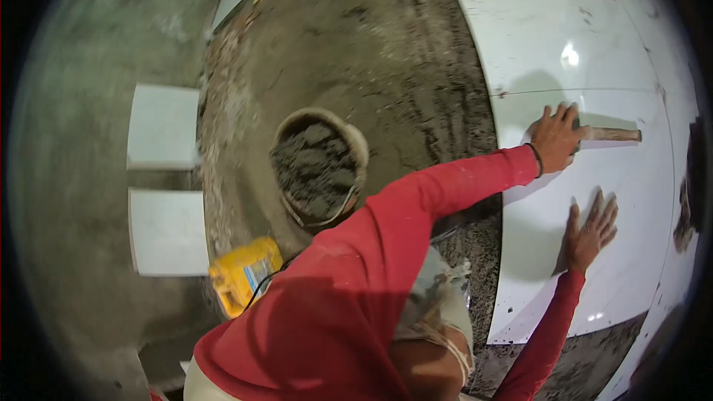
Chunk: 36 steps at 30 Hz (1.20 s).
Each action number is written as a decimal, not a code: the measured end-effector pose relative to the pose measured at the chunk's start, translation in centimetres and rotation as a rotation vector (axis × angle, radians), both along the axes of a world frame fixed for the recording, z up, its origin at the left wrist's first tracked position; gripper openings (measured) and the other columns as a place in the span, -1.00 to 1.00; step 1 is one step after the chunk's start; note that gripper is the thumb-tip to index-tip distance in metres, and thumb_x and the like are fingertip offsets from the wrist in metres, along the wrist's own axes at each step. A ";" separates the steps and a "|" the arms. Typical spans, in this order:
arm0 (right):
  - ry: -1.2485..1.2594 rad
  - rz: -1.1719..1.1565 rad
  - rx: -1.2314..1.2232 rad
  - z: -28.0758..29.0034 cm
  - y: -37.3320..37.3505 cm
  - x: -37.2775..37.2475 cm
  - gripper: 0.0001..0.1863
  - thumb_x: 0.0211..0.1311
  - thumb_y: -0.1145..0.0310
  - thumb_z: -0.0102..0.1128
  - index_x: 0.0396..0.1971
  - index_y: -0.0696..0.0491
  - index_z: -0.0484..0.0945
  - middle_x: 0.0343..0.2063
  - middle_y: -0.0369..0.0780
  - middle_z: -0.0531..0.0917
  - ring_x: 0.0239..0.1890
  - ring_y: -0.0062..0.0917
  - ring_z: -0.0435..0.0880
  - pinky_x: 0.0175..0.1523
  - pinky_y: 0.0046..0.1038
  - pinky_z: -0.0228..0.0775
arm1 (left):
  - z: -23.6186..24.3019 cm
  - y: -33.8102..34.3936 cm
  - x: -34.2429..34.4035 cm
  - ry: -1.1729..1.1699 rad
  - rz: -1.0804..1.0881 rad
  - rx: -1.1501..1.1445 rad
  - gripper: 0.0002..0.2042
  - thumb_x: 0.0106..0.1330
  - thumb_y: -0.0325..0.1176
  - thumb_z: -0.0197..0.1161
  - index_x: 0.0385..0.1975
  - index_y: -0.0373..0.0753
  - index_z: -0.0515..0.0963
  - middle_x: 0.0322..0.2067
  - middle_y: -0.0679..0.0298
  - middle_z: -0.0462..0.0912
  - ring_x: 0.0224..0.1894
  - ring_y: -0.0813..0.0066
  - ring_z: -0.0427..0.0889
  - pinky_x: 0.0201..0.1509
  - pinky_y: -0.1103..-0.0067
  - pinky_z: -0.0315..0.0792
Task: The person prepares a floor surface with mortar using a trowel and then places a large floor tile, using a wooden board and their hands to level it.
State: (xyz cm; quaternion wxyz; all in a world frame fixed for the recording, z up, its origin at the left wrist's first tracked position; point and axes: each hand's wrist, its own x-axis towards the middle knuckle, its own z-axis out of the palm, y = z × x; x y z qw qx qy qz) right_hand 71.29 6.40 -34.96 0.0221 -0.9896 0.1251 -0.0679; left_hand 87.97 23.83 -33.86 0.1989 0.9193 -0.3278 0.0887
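Note:
My left hand is at the far part of a large glossy white tile, closed round the dark head of a mallet. The mallet's wooden handle points right over the tile, and its head is mostly covered by my fingers. Nearer to me, my right hand rests on the same tile with fingers spread, holding nothing. A thin joint line separates this tile from another white tile beyond it. Wet grey mortar shows along the left and near edges.
A bucket of dark mortar stands on rough ground left of my arm. Beside it are a yellow jerrycan and two white tile pieces on the floor. A cloudy plastic bag lies near my body. Dark smears mark the right-hand tiles.

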 end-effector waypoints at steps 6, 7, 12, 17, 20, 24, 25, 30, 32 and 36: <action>0.041 -0.018 -0.018 0.2 -0.3 -0.8 -0.28 0.41 -0.22 -0.08 0.48 -0.26 0.14 0.52 -0.23 0.02 0.56 -0.26 -0.10 0.54 0.05 -0.37 | 0.4 2.2 2.3 -0.180 0.293 0.058 -0.44 0.15 -0.41 0.19 0.25 -0.23 0.40 0.37 -0.15 0.14 0.47 -0.09 0.04 0.42 -0.05 0.00; 0.036 -0.024 -0.017 0.1 -0.6 -0.7 -0.28 0.41 -0.20 -0.07 0.48 -0.26 0.14 0.53 -0.23 0.01 0.56 -0.26 -0.10 0.54 0.06 -0.38 | 0.7 2.9 2.8 -0.192 0.326 0.044 -0.42 0.15 -0.41 0.19 0.26 -0.22 0.38 0.38 -0.15 0.13 0.47 -0.10 0.04 0.43 -0.06 -0.01; 0.016 -0.011 0.090 -1.0 -0.6 -0.5 -0.28 0.40 -0.19 -0.03 0.48 -0.25 0.14 0.53 -0.17 -0.01 0.56 -0.21 -0.11 0.53 0.09 -0.39 | 1.7 7.0 3.2 -0.085 0.259 0.092 -0.51 0.28 -0.33 0.16 0.24 -0.19 0.35 0.40 -0.06 0.11 0.44 -0.09 0.11 0.39 -0.14 0.07; 0.082 -0.016 0.149 -0.2 -1.1 -1.3 -0.26 0.40 -0.20 -0.08 0.49 -0.23 0.10 0.53 -0.20 -0.03 0.57 -0.24 -0.17 0.55 0.00 -0.41 | 1.5 6.7 0.5 -0.007 0.145 0.093 -0.49 0.32 -0.14 0.23 0.25 -0.15 0.38 0.33 -0.08 0.19 0.39 -0.04 0.22 0.41 -0.07 0.11; 0.041 -0.008 0.178 0.1 -1.0 -3.1 -0.29 0.42 -0.20 -0.12 0.48 -0.25 0.12 0.53 -0.21 0.00 0.56 -0.25 -0.12 0.55 0.01 -0.36 | 1.5 6.0 -1.9 -0.030 0.004 0.061 -0.50 0.32 -0.14 0.24 0.23 -0.13 0.40 0.31 -0.05 0.26 0.34 -0.01 0.30 0.35 0.01 0.20; 0.020 -0.041 0.158 0.7 -3.3 -6.1 -0.31 0.43 -0.19 -0.14 0.48 -0.26 0.12 0.52 -0.21 0.02 0.55 -0.26 -0.07 0.55 0.03 -0.30 | 1.4 3.4 -4.4 0.074 -0.210 0.068 -0.51 0.31 -0.15 0.26 0.22 -0.13 0.41 0.27 0.00 0.33 0.30 0.02 0.35 0.32 0.05 0.23; 0.015 -0.040 0.143 1.1 -3.8 -6.8 -0.31 0.43 -0.19 -0.14 0.47 -0.26 0.12 0.52 -0.22 0.03 0.55 -0.27 -0.06 0.54 0.04 -0.28 | 1.2 2.8 -4.8 0.138 -0.258 0.055 -0.51 0.31 -0.14 0.26 0.21 -0.14 0.41 0.26 0.01 0.35 0.30 0.02 0.36 0.33 0.07 0.23; 0.025 -0.038 0.138 2.1 -2.5 -7.0 -0.33 0.46 -0.14 -0.15 0.48 -0.24 0.09 0.51 -0.23 0.04 0.55 -0.30 -0.05 0.56 -0.02 -0.32 | 0.0 3.7 -5.5 0.098 -0.302 0.198 -0.34 0.37 0.02 0.17 0.36 -0.23 0.24 0.40 -0.05 0.16 0.47 -0.02 0.12 0.44 0.09 0.12; 0.026 -0.048 0.126 2.4 -2.7 -7.2 -0.34 0.46 -0.12 -0.16 0.48 -0.24 0.10 0.52 -0.24 0.04 0.55 -0.31 -0.05 0.57 -0.04 -0.34 | -0.2 2.7 -4.7 0.151 -0.257 0.217 -0.27 0.37 0.07 0.14 0.39 -0.28 0.17 0.42 -0.07 0.10 0.49 -0.02 0.06 0.45 0.09 0.11; 0.001 -0.067 0.146 2.5 -1.9 -6.7 -0.36 0.46 -0.12 -0.16 0.45 -0.23 0.18 0.51 -0.24 0.07 0.55 -0.32 -0.06 0.57 -0.07 -0.36 | -1.5 2.3 -2.3 0.085 -0.066 0.230 -0.12 0.34 0.19 0.11 0.42 -0.43 0.06 0.45 -0.12 0.03 0.51 -0.04 -0.01 0.48 0.07 0.03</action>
